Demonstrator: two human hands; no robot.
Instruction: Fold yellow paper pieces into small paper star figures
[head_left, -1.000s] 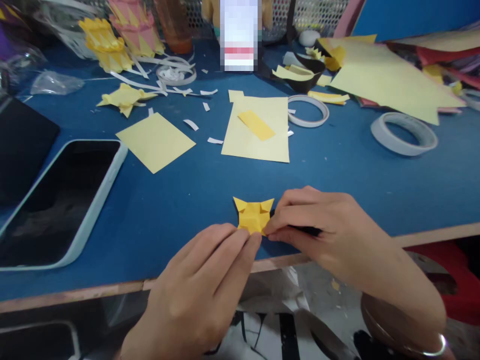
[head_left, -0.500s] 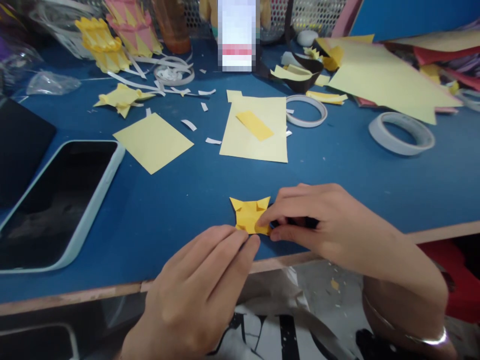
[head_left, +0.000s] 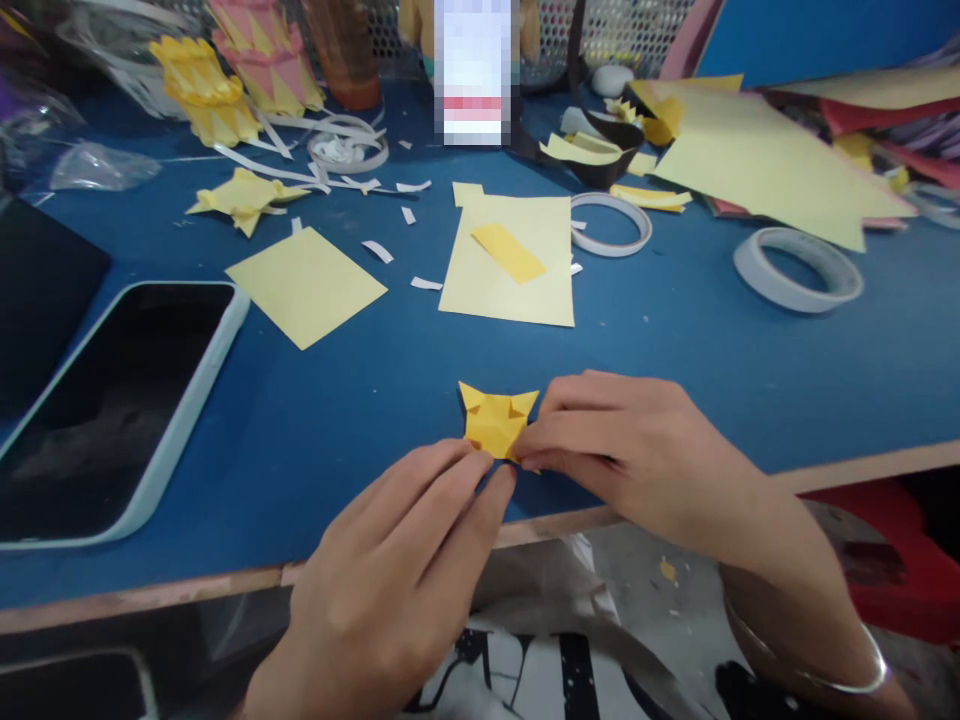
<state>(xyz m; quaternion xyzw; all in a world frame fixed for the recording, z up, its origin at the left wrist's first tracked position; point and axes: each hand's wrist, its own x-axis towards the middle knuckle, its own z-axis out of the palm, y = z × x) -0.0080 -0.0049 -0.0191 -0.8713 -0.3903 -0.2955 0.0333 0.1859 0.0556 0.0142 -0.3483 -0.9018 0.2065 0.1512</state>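
Note:
A small folded piece of yellow paper (head_left: 496,424) lies on the blue table near its front edge. Two pointed corners stick out at its far side, and creased flaps show on its face. My left hand (head_left: 390,570) has its fingers together and holds the near left corner against the table. At the near right corner, my right hand (head_left: 637,450) pinches the paper between thumb and fingertips, which partly hide that corner. A tip of yellow pokes out just below the right thumb.
A phone (head_left: 112,410) lies at left. Beyond the hands are a pale yellow square (head_left: 307,288), a larger yellow sheet (head_left: 510,300), a folded paper star (head_left: 244,198) and tape rolls (head_left: 799,270). Yellow and pink paper models (head_left: 202,90) stand at the back left.
My right fingers have closed tighter on the near right corner and shifted slightly left. The folded paper has tilted a little, its far corners rising. My left hand stays nearly still.

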